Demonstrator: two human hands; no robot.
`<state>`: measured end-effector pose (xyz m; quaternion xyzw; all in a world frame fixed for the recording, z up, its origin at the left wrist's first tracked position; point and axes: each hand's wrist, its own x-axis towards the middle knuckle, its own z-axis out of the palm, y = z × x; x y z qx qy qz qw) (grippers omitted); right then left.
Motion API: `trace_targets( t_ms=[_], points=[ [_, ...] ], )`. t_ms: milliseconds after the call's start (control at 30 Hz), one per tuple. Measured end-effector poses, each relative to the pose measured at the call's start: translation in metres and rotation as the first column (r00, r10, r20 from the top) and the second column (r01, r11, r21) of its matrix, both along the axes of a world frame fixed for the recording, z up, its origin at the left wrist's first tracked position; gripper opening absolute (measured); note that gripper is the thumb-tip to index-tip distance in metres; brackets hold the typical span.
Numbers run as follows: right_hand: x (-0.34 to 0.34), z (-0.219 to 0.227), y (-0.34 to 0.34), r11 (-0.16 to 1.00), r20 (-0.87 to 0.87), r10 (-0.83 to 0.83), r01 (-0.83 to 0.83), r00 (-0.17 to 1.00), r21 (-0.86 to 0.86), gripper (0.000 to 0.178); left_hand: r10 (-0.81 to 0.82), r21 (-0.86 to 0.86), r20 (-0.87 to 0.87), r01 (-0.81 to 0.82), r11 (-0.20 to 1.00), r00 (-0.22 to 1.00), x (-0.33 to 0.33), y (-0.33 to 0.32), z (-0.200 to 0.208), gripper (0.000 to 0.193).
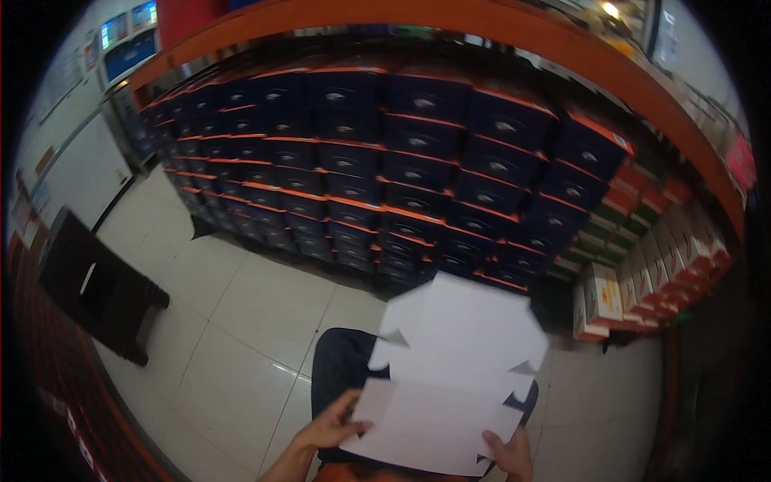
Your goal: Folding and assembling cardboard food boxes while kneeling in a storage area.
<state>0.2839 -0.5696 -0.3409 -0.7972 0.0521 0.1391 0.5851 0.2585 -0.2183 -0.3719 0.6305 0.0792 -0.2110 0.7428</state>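
A flat white cardboard box blank (458,369) with notched, angled edges lies over my lap, tilted away from me. My left hand (333,419) grips its near left flap, thumb on top and fingers beneath. At the near right corner, my right hand (510,454) pinches the card, its thumb on the upper face. A fold line crosses the middle of the sheet. Under it, my dark trousers (341,361) show on both sides.
Stacked dark blue boxes with orange edges (345,161) stand ahead under an orange shelf beam (337,28). Red-and-white cartons (666,269) are at the right. A dark plastic stool (100,281) stands left on the tiled floor (233,321); a white board (80,173) is behind it.
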Motion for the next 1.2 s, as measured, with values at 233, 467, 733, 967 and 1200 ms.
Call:
trace_targets(
  t_ms=[233,467,733,967,1200],
  points=[
    [-0.048,-0.074,-0.024,0.975,-0.286,-0.208,0.223,0.935,0.018,0.036,-0.305,0.552,0.546,-0.061,0.831,0.78,0.029,-0.131,-0.056,0.055],
    [-0.049,-0.082,-0.045,0.966,-0.012,0.182,-0.176,0.983,0.189,0.049,-0.519,0.66,0.175,0.291,0.693,0.837,0.035,-0.239,-0.094,0.093],
    [-0.053,-0.071,-0.034,0.972,-0.369,0.005,0.082,0.93,0.221,0.052,-0.361,0.168,0.445,0.319,0.933,0.82,0.036,-0.182,-0.096,0.022],
    [-0.048,-0.066,-0.03,0.973,-0.271,0.032,0.031,0.962,0.227,0.051,-0.36,-0.277,-0.113,0.319,0.906,0.926,0.039,-0.182,-0.063,0.023],
    [-0.047,-0.015,0.003,0.958,0.574,-0.107,0.239,0.812,-0.16,0.045,0.168,-0.145,0.22,-0.138,0.98,0.961,0.034,-0.15,0.024,0.03]
  ],
)
